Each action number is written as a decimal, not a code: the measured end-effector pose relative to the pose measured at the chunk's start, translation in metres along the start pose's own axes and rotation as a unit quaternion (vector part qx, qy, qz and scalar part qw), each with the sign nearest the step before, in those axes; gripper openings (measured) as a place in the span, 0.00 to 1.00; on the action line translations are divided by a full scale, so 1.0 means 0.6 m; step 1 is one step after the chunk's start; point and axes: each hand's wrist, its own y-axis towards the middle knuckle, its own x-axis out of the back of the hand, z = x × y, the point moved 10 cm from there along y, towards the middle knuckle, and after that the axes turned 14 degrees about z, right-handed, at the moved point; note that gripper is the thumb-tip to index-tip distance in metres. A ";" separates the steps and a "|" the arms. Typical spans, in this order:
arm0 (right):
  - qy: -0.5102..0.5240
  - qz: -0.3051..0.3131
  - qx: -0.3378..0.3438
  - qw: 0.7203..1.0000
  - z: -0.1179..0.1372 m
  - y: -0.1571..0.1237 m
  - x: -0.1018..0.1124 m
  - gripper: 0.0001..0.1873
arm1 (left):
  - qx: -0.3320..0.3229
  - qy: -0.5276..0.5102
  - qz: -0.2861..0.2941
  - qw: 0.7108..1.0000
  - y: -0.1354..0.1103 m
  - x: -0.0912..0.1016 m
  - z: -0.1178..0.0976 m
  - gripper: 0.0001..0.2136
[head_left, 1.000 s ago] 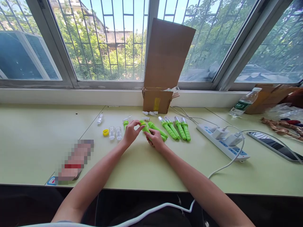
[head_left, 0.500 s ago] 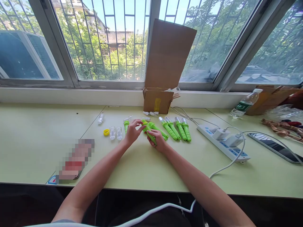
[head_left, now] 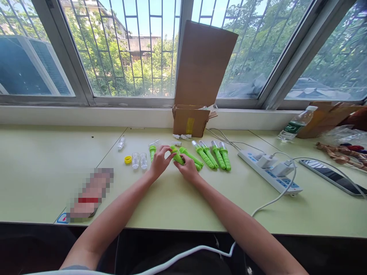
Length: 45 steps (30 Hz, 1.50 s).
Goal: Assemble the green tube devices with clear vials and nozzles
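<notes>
Bright green tubes (head_left: 178, 157), yellow ring (head_left: 128, 162)

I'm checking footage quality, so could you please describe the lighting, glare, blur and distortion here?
Head view: bright daylight through the window; reflection on the phone; side frames slant, suggesting wide-angle distortion. Also head view: left hand and right hand fairly sharp; pixelated patch masks detail.
</notes>
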 end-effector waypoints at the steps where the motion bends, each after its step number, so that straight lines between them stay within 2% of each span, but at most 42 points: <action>1: 0.022 0.001 0.000 1.000 -0.002 0.001 0.000 0.10 | 0.002 -0.003 0.004 1.000 0.001 -0.003 0.002 0.07; 9: 0.212 0.049 -0.067 0.974 -0.024 -0.004 -0.022 0.13 | -0.002 -0.009 0.013 1.000 0.008 -0.009 0.002 0.07; 26: 0.360 0.100 -0.094 0.923 -0.023 -0.010 -0.039 0.17 | -0.003 -0.070 0.016 0.997 0.014 -0.007 -0.005 0.12; 39: 0.494 0.180 -0.127 0.841 -0.019 -0.016 -0.072 0.14 | 0.018 -0.109 0.011 0.994 0.015 -0.006 0.000 0.14; 42: 0.476 0.193 -0.131 0.848 -0.017 -0.017 -0.072 0.14 | 0.023 -0.116 -0.001 0.993 0.011 -0.004 0.007 0.13; 43: 0.455 0.191 -0.129 0.860 -0.018 -0.016 -0.070 0.15 | 0.026 -0.114 -0.008 0.993 0.010 -0.002 0.010 0.13; 45: 0.376 0.174 -0.113 0.903 -0.017 -0.012 -0.058 0.15 | 0.029 -0.098 -0.020 0.995 0.006 0.003 0.013 0.13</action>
